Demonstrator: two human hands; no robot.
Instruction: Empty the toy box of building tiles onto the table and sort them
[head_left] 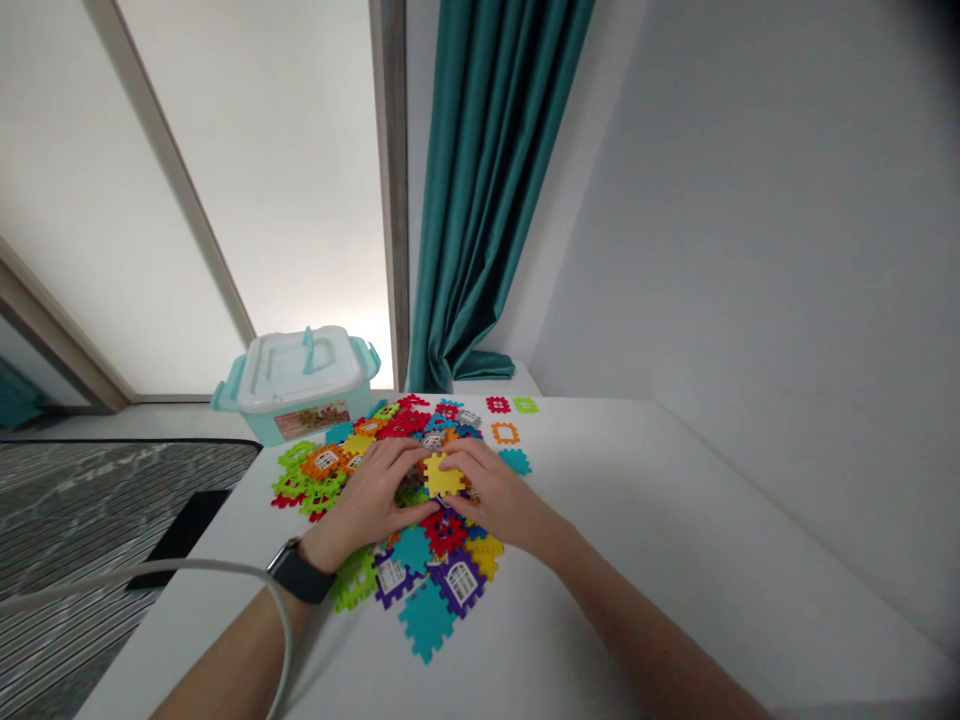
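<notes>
A yellow square interlocking tile (444, 475) with notched edges is held up over a pile of such tiles. My right hand (499, 500) grips its right side, with the fingers at the top edge and the thumb below. On the left, my left hand (379, 495) is spread over the pile, thumb and fingers apart. Its fingertips come close to the yellow tile's left edge; whether they touch it I cannot tell. Nearest me lie a teal tile (427, 618), a purple tile with a white window (459, 580) and a red tile (444, 532).
A teal storage box (311, 418) with a translucent handled lid stands at the back left of the white table (645, 560). An orange frame tile (505, 433) and several others lie right of the pile. A white cable (187, 565) crosses over my left forearm, near a black watch (300, 572).
</notes>
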